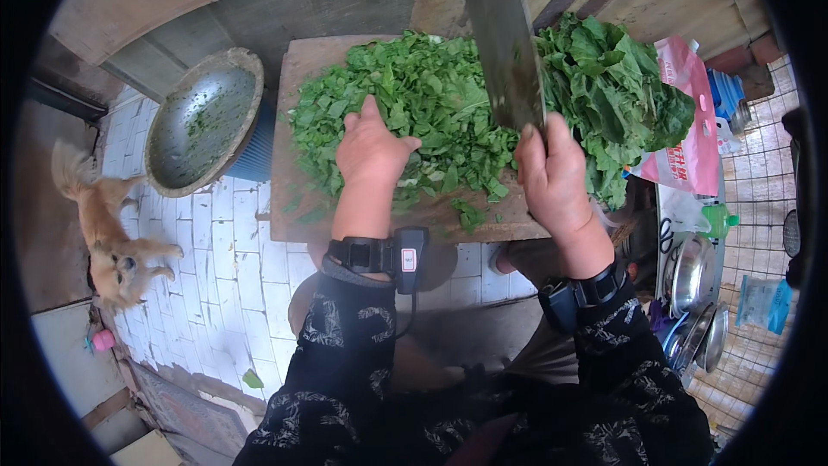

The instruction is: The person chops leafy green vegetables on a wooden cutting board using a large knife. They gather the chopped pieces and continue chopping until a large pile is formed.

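My right hand (554, 176) grips a broad-bladed cleaver (508, 45) by its handle, the blade raised upright over the greens and slightly blurred. Below my left hand (373, 147) lies a wide heap of chopped leafy greens (433, 87). That hand rests on the heap's near left part, thumb and index finger apart; its other fingertips are partly hidden. The heap covers most of a wooden board (517, 226). Right of the cleaver, a pile of whole leafy greens (614, 77) overhangs the board's right end.
A metal basin (200, 123) with green bits tilts on a blue ribbed container (255, 149) at left. A tan dog (116, 239) is on the tiled floor (220, 259). At right are a pink plastic bag (692, 116), a green bottle (719, 221) and metal bowls (691, 275).
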`<action>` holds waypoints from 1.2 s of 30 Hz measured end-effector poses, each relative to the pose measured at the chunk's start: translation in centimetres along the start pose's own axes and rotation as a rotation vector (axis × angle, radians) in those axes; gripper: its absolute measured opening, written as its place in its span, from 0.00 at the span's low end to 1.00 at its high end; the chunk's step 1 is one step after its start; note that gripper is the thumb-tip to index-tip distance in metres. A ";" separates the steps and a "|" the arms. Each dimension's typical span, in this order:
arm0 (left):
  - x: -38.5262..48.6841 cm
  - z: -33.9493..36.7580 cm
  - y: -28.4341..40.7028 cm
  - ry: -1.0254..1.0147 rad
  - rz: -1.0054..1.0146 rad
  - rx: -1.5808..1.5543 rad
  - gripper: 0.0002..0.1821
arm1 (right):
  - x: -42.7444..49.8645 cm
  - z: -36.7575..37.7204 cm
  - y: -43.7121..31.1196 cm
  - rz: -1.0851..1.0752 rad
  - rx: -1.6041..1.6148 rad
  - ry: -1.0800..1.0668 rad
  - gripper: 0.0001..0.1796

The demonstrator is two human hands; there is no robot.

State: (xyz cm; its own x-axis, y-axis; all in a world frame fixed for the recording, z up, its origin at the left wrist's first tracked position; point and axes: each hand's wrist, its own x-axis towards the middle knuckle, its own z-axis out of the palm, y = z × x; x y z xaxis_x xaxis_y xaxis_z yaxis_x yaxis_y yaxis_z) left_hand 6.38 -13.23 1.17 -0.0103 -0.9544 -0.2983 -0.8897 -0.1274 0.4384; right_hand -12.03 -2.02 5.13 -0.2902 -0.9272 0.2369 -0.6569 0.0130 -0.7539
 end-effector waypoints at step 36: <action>-2.3 -7.0 -11.5 0.502 -0.145 -1.907 0.19 | 2.5 12.4 -0.5 -0.064 -0.260 -0.421 0.10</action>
State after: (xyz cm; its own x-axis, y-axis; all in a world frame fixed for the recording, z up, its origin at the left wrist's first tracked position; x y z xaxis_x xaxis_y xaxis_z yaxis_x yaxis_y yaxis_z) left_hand 19.79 -11.51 2.76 0.4159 -0.8455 -0.3348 0.6910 0.0544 0.7208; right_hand -3.81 -9.00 -1.54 0.0269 -0.9992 -0.0304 -0.8317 -0.0055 -0.5552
